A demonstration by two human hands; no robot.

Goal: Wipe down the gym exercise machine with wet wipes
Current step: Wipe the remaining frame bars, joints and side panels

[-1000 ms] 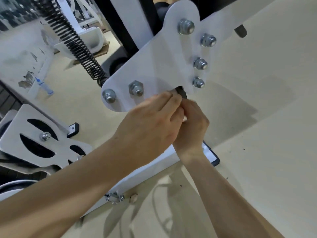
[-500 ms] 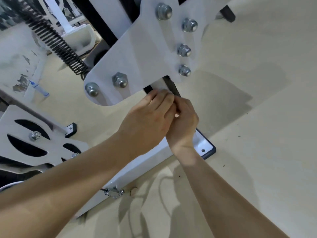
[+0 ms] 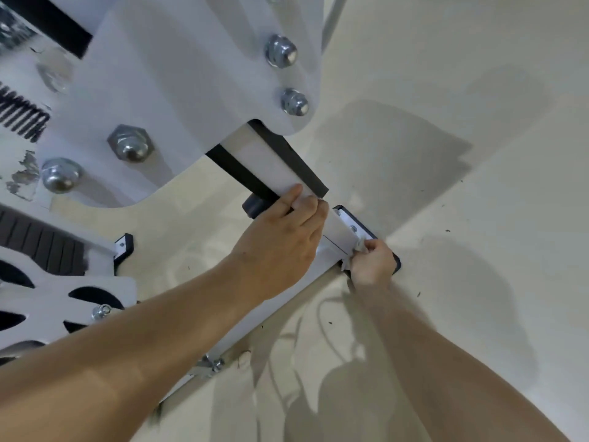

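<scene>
Head view, looking down the frame of the gym exercise machine (image 3: 149, 36) to the floor (image 3: 462, 218).

Machine: a white bracket plate (image 3: 191, 100) fills the upper left and carries domed steel cap nuts (image 3: 281, 52). A white upright post (image 3: 264, 157) with black strips down both sides comes out from under the plate and runs down to a black-edged foot plate (image 3: 363, 229), which sits flat on the floor. A white floor rail (image 3: 326, 255) leaves the foot of the post toward the lower left. A black coil spring (image 3: 22, 118) is at the left edge of the view.

Hands: apart, both on the post.
- Left hand (image 3: 280, 247): fingers laid across the front face of the post, partway down. The thumb is hidden, so whether the grip closes round the post cannot be told.
- Right hand (image 3: 373, 264): lower, at the foot of the post, with the fingers curled. It pinches the wet wipe (image 3: 359, 247).

Wet wipe: bunched small and white, pressed to the lowest part of the post where it meets the foot plate. Only a scrap of it shows past the fingers.
</scene>
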